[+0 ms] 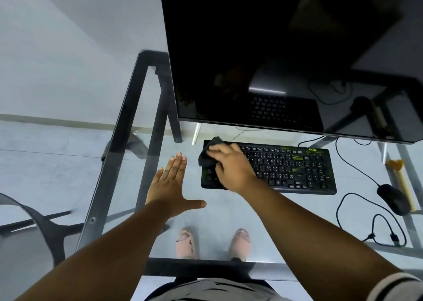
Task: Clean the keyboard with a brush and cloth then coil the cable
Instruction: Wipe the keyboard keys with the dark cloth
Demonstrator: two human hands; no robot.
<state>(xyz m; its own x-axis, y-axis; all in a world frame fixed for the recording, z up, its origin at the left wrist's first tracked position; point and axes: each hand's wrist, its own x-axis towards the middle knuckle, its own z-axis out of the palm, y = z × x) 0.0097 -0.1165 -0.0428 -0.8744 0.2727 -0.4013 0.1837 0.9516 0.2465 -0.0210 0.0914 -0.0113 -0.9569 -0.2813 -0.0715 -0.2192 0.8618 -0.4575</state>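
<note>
The keyboard [286, 167] lies flat on the glass worktop [128, 163], just in front of the lower edge of a dark monitor [274, 48] that fills the space from twelve to two o'clock. The right hand [231, 165] sits over the keyboard's left end, fingers curled round a bunched black cloth [209, 153] and pressing it onto the keys near the top-left corner; the cloth overhangs that corner and the left edge a little.

The left hand [170, 186] lies flat on the glass at about nine o'clock of the keyboard — fingers straight and together, thumb spread wide toward the keyboard, not touching it. A strip of bare glass separates the two.

At three o'clock of the keyboard a black mouse [393, 198] rests near the worktop's right side, and a black cable [357, 209] loops loosely across the glass around it, trailing toward five o'clock where a plug end lies. Just beyond the mouse, close to the right edge, lies a brush [400, 179] with a pale handle and orange bristles.

The dark metal frame [119, 140] marks the left edge at nine o'clock — a black chair [45, 227] stands just outside it. Bare glass runs along the near edge at six o'clock, the person's feet visible through it.
</note>
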